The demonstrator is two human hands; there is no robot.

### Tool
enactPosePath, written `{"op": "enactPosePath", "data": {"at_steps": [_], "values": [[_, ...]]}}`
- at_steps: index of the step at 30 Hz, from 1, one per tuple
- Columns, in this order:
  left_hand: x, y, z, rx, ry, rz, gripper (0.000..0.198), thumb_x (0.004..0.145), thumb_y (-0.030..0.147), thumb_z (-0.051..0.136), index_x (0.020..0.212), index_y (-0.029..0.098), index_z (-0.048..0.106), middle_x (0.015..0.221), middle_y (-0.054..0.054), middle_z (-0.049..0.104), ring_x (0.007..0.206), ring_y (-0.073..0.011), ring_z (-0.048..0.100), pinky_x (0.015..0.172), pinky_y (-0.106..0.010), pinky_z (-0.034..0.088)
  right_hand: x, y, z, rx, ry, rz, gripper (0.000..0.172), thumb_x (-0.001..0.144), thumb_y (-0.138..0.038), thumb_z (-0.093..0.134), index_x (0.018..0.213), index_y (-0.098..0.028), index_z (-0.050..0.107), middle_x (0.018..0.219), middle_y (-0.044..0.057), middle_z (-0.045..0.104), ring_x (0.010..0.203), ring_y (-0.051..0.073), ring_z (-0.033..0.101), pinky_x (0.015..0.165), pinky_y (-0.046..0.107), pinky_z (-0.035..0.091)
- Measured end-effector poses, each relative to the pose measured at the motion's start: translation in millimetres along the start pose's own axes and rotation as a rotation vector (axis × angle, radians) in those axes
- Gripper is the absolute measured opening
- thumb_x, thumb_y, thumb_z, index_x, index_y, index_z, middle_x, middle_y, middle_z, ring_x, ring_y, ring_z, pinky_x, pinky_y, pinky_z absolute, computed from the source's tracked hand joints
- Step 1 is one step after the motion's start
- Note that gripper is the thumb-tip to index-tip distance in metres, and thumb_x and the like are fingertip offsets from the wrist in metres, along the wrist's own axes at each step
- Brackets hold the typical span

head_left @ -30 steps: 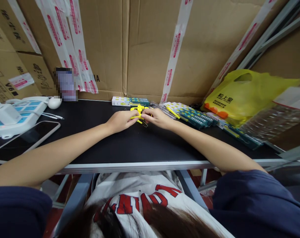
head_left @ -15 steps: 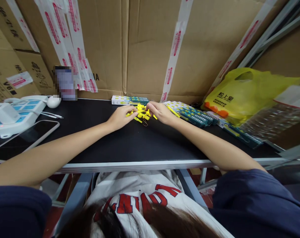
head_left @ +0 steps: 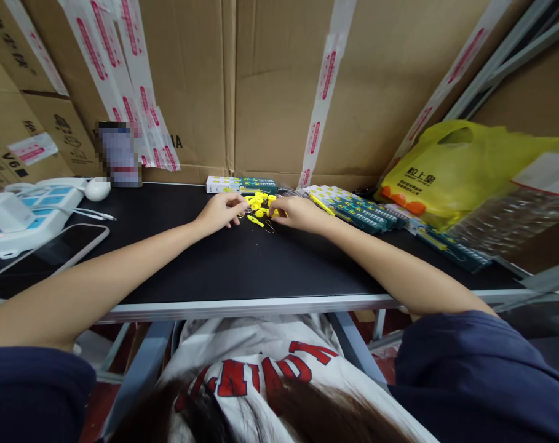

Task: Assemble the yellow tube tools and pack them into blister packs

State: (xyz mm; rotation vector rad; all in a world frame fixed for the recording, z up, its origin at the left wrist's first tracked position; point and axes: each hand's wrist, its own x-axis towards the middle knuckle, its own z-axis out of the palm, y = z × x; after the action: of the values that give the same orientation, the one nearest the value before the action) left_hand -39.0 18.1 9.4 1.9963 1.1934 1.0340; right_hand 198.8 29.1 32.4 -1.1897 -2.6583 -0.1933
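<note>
Small yellow plastic parts [head_left: 259, 213] lie in a loose pile on the black tabletop [head_left: 256, 271], some with thin wire loops. At the left edge of the pile is my left hand [head_left: 221, 213], its fingers curled and a little apart, with nothing visible in them. My right hand [head_left: 294, 212] reaches into the pile's right side, thumb and fingertips bent together at a yellow part; how firmly it is gripped is hard to tell. Behind the pile lies a white and green printed box [head_left: 241, 185]. More such boxes [head_left: 353, 209] lie right of my right hand.
On the left are a white power strip [head_left: 53, 212], a tablet-like device [head_left: 43, 258] and a phone [head_left: 118, 154] leaning on cardboard. A yellow bag [head_left: 454, 172] and clear plastic packaging [head_left: 505, 221] stand at the right. Cardboard [head_left: 270, 86] walls the back.
My left hand has drawn back left from the pile, and its fingers have come away from the yellow parts. My right hand has lowered slightly, with its fingertips still at the pile.
</note>
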Motion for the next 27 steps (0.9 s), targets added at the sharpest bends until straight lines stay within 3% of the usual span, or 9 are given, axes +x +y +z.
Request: {"op": "enactPosePath", "data": {"at_steps": [5, 9, 14, 18, 23, 27], "values": [[2.3, -0.3, -1.6, -0.064, 0.072, -0.063, 0.019, 0.084, 0.034, 0.062, 0.086, 0.016, 0.065, 0.078, -0.006, 0.069, 0.064, -0.0132, 0.067, 0.053, -0.024, 0.053, -0.2, 7.7, 0.1, -0.075, 0.021, 0.042, 0.018, 0.089, -0.021, 0.056, 0.1, -0.018, 0.07, 0.093, 0.007, 0.07, 0.078, 0.018, 0.059, 0.064, 0.027, 0.032], [4.6, -1.6, -2.4, -0.028, 0.122, 0.024, 0.02, 0.082, 0.033, 0.063, 0.078, 0.015, 0.067, 0.067, -0.002, 0.067, 0.062, -0.0129, 0.064, 0.062, -0.028, 0.054, -1.2, 2.1, -3.1, -0.021, 0.018, -0.018, 0.014, 0.088, -0.022, 0.057, 0.096, -0.019, 0.069, 0.09, 0.005, 0.07, 0.075, 0.016, 0.058, 0.064, 0.026, 0.033], [7.2, -4.8, -1.8, 0.002, 0.164, 0.133, 0.019, 0.081, 0.032, 0.062, 0.08, 0.013, 0.069, 0.08, -0.005, 0.072, 0.074, -0.0143, 0.064, 0.071, -0.03, 0.052, -5.3, -15.9, -5.6, 0.002, -0.027, 0.001, 0.019, 0.089, -0.035, 0.057, 0.081, -0.019, 0.064, 0.081, 0.005, 0.068, 0.069, 0.016, 0.055, 0.06, 0.027, 0.03], [6.4, -2.5, 1.9, -0.061, 0.147, 0.102, 0.015, 0.081, 0.027, 0.061, 0.087, 0.014, 0.065, 0.08, -0.004, 0.07, 0.067, -0.0128, 0.063, 0.065, -0.028, 0.052, -8.9, -24.5, -8.7, 0.02, -0.162, 0.073, 0.013, 0.083, -0.033, 0.061, 0.084, -0.02, 0.062, 0.085, 0.004, 0.069, 0.069, 0.016, 0.056, 0.057, 0.026, 0.03], [1.9, 5.7, 4.6, -0.195, 0.042, -0.005, 0.008, 0.086, 0.02, 0.053, 0.081, 0.015, 0.058, 0.074, -0.003, 0.066, 0.054, -0.0102, 0.061, 0.056, -0.027, 0.053, -9.2, -17.9, -14.9, 0.027, -0.274, 0.148, 0.006, 0.075, -0.023, 0.063, 0.081, -0.021, 0.063, 0.086, 0.003, 0.069, 0.07, 0.016, 0.057, 0.058, 0.027, 0.032], [-3.2, 8.4, 3.1, -0.081, 0.023, 0.016, 0.009, 0.087, 0.021, 0.049, 0.079, 0.017, 0.053, 0.067, -0.001, 0.062, 0.047, -0.0082, 0.054, 0.051, -0.025, 0.046, -8.7, -13.8, -13.7, 0.012, -0.26, 0.145, 0.01, 0.077, -0.022, 0.061, 0.087, -0.021, 0.063, 0.088, 0.004, 0.07, 0.07, 0.016, 0.057, 0.058, 0.027, 0.032]]}}
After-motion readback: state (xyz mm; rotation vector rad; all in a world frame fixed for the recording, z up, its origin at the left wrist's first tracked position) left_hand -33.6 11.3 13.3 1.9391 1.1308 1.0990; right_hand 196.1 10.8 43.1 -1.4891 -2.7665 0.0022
